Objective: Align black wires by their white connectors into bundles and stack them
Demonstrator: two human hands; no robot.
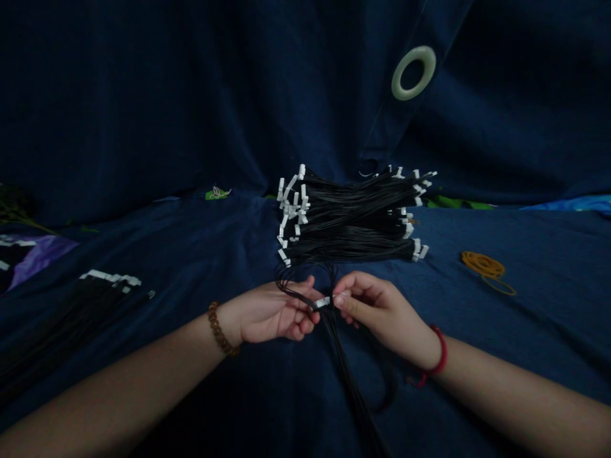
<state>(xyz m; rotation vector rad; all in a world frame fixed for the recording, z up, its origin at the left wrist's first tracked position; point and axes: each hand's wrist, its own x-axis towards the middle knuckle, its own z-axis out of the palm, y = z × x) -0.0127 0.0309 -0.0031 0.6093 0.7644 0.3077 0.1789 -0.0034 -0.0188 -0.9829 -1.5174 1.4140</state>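
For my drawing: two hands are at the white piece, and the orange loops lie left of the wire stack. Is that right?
No: the orange loops lie right of the wire stack in the head view. The left hand and right hand are at the white piece.

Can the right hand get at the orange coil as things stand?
Probably yes: the orange coil lies to the right hand's right, only blue cloth showing between, though that hand is occupied at the white connector.

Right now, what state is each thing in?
Left grip, closed on the held cables
Right grip, pinched at the white connectors
Held cables, partly looped
Cable bundles, stacked
Cables at left, lying flat
Orange cord, coiled, one loop trailing
Blue curtain, hanging
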